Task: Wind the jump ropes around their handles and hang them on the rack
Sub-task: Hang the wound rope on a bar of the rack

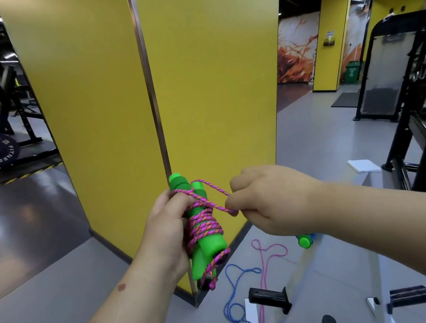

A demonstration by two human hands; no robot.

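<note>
Green foam handles (204, 225), 2 held side by side, upright and slightly tilted, just in front of the yellow pillar (147, 93) corner. Left hand (165, 232) curls around them, thumb over the coils. Pink-and-orange braided rope (204, 224) winds several turns around both handles. Right hand (265, 203), right of the handles, pinches a short loop of this rope between thumb and fingers; the strand runs taut to the handle tops. Below the pillar corner, on grey floor (60, 292): loose blue rope (233, 306), loose pink rope (265, 266), 1 more green handle (304, 240). White rack (280, 316) with black pegs, bottom right of the pillar.
</note>
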